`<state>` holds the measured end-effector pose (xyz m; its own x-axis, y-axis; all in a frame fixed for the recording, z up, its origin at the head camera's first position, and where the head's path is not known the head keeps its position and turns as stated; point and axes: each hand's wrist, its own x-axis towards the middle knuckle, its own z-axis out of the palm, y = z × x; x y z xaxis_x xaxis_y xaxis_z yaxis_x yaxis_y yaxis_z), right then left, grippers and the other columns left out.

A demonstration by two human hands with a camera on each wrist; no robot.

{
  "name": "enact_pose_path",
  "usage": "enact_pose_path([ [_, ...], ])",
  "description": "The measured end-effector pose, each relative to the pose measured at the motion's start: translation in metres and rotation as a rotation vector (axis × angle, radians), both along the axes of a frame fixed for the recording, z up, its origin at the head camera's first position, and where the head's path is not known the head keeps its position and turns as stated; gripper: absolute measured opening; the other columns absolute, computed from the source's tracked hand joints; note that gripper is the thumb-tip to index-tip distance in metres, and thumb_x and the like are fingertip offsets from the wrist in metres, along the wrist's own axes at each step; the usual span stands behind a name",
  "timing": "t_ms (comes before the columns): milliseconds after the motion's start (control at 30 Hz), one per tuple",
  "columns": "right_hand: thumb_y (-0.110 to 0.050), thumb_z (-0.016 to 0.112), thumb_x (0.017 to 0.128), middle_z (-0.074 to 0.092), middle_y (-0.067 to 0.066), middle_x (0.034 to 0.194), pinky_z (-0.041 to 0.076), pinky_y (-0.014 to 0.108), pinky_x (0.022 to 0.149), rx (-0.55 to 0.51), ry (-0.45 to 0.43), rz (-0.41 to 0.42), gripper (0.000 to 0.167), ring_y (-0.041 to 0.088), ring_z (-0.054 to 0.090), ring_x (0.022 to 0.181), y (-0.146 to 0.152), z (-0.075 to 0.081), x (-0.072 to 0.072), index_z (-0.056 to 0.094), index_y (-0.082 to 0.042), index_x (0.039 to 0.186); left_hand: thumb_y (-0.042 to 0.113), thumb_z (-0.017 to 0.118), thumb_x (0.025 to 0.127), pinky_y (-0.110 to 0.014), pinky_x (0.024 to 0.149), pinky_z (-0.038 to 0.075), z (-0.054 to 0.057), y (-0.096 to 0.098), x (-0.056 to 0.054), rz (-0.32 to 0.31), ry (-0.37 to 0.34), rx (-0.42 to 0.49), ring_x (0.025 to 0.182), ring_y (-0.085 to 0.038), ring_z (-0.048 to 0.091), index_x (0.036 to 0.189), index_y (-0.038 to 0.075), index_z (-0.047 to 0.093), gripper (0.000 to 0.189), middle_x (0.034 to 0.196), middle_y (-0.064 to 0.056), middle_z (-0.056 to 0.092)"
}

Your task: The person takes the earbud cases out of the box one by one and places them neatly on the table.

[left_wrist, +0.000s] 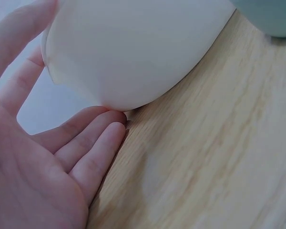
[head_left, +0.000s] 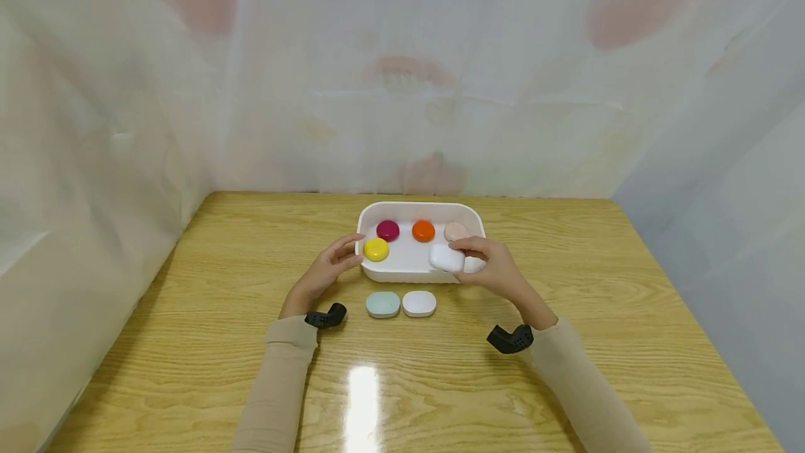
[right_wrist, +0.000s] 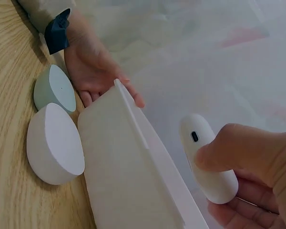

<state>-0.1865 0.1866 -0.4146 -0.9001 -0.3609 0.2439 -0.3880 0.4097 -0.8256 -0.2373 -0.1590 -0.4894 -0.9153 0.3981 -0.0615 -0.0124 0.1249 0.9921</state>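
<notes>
In the head view a white plastic bin (head_left: 409, 276) stands near the table's middle. Above its front right part my right hand (head_left: 493, 268) pinches a white earbud case (head_left: 445, 258), thumb against fingers. The right wrist view shows a small charging port on that earbud case (right_wrist: 202, 160), which is tilted and clear of the bin's wall (right_wrist: 128, 171). My left hand (head_left: 327, 268) touches the bin's left end, its fingers fairly straight along the outer wall (left_wrist: 128, 52). Inside the bin lie round dark red (head_left: 388, 231), orange (head_left: 423, 231), yellow (head_left: 376, 249) and pale pink (head_left: 455, 231) cases, the last partly hidden.
In front of the bin, side by side on the wooden table (head_left: 189, 341), sit a pale green oval case (head_left: 383, 305) and a whitish oval case (head_left: 419, 303). A light patterned curtain (head_left: 402, 124) hangs behind the table and along both sides.
</notes>
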Motion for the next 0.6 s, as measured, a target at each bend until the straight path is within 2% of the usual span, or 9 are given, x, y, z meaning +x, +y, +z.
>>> enact_pose_path([
  [100, 0.007, 0.077, 0.072, 0.067, 0.024, 0.115, 0.056, 0.030, 0.093, -0.031, 0.005, 0.034, 0.043, -0.006, 0.059, 0.096, 0.005, -0.002, 0.005, 0.067, 0.004, 0.114, 0.023, 0.059, 0.096, -0.056, 0.116, 0.030, -0.001, 0.000, -0.001, -0.002, 0.000, 0.004, 0.139, -0.039, 0.040, 0.144, 0.016, 0.041, 0.052, 0.149, -0.021, 0.042],
  [233, 0.010, 0.075, 0.072, 0.065, 0.028, 0.111, 0.052, 0.012, 0.089, -0.074, 0.017, 0.087, 0.041, -0.010, 0.058, 0.096, 0.011, -0.006, 0.011, 0.065, 0.007, 0.113, 0.023, 0.060, 0.096, -0.054, 0.116, 0.031, -0.004, -0.001, -0.002, -0.002, -0.001, 0.004, 0.138, -0.038, 0.041, 0.143, 0.016, 0.041, 0.051, 0.149, -0.020, 0.042],
  [367, 0.010, 0.075, 0.072, 0.065, 0.029, 0.110, 0.051, 0.009, 0.089, -0.083, 0.023, 0.111, 0.041, -0.011, 0.058, 0.097, 0.013, -0.009, 0.017, 0.065, 0.008, 0.112, 0.024, 0.060, 0.096, -0.051, 0.115, 0.033, -0.004, -0.001, -0.003, -0.004, 0.007, -0.001, 0.136, -0.036, 0.043, 0.144, 0.016, 0.041, 0.052, 0.148, -0.021, 0.043],
  [600, 0.008, 0.076, 0.072, 0.066, 0.028, 0.110, 0.052, 0.013, 0.090, -0.080, 0.012, 0.155, 0.043, -0.011, 0.058, 0.099, 0.019, -0.014, 0.025, 0.065, 0.007, 0.113, 0.025, 0.060, 0.096, -0.050, 0.116, 0.033, -0.002, -0.001, -0.001, 0.009, -0.003, -0.008, 0.134, -0.034, 0.045, 0.143, 0.017, 0.041, 0.052, 0.148, -0.021, 0.043],
])
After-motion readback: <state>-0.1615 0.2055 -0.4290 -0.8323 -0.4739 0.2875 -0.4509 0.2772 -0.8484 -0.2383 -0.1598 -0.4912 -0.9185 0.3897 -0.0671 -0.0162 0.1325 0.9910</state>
